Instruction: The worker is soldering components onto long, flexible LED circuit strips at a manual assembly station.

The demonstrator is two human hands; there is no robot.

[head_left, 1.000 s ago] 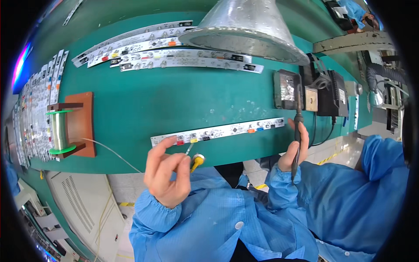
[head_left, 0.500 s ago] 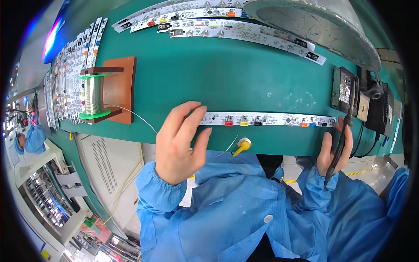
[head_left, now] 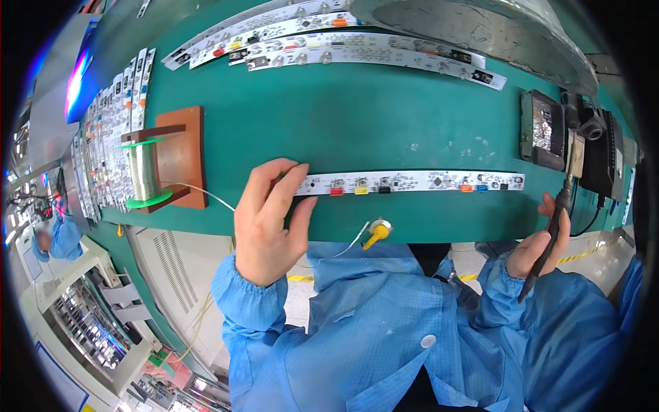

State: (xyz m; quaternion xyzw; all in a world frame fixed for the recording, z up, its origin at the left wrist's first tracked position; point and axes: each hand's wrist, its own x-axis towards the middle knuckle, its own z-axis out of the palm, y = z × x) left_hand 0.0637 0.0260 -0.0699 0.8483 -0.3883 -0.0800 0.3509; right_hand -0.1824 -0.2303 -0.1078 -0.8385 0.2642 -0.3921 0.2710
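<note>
My left hand (head_left: 269,223) is at the left end of a long white circuit board strip (head_left: 419,181), thumb on its near edge and fingertips at its far edge. The strip carries red, yellow, black, orange and blue connectors. Thin solder wire (head_left: 213,196) runs from a green-flanged spool (head_left: 143,172) behind my left hand; its free end curls up beside a yellow plug (head_left: 377,235). My right hand (head_left: 542,240) grips a soldering iron (head_left: 549,237) by its dark handle, right of the strip. The iron points away toward its stand; its tip is hard to make out there.
A metal tray of solder residue (head_left: 544,130) and a black box (head_left: 605,154) stand at the right. More board strips (head_left: 371,51) lie at the back, under a grey metal hood (head_left: 473,34). Rows of strips (head_left: 113,123) fill the far left, beyond the spool's wooden stand (head_left: 182,151).
My left hand and the board strip have shifted left together. My right hand has moved right with the soldering iron, away from the strip's right end. The view has also shifted slightly.
</note>
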